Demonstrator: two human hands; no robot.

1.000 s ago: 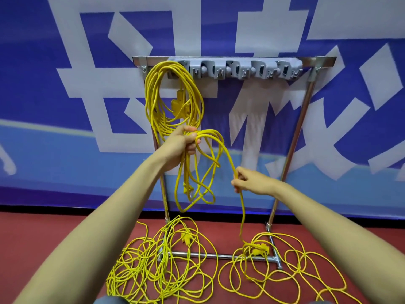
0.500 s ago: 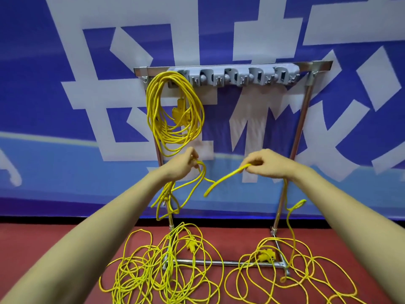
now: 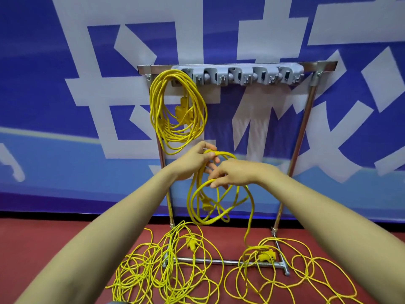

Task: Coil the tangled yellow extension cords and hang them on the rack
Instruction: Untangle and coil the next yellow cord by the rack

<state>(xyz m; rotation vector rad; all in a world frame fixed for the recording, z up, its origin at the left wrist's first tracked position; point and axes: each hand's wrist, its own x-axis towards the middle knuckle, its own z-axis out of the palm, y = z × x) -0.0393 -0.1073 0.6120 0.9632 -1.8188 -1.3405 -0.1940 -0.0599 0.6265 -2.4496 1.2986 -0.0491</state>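
My left hand (image 3: 192, 161) grips the top of a small hanging coil of yellow cord (image 3: 203, 207), whose plug dangles inside the loops. My right hand (image 3: 232, 174) pinches a strand of the same cord right beside the left hand; from it the cord runs down to the floor. A finished yellow coil (image 3: 177, 110) hangs from the leftmost hook of the grey holder strip (image 3: 245, 75) on the metal rack (image 3: 303, 132). Two tangled yellow cords lie on the floor, one at the left (image 3: 166, 273) and one at the right (image 3: 291, 273).
The rack stands against a blue and white banner wall (image 3: 65, 106) on a red floor (image 3: 43, 244). Its base bar (image 3: 219, 261) lies among the loose cords. Several hooks right of the hung coil carry nothing.
My right hand has moved left to meet the left hand, bringing another loop of cord to the coil. The hanging coil below my left hand is fuller.
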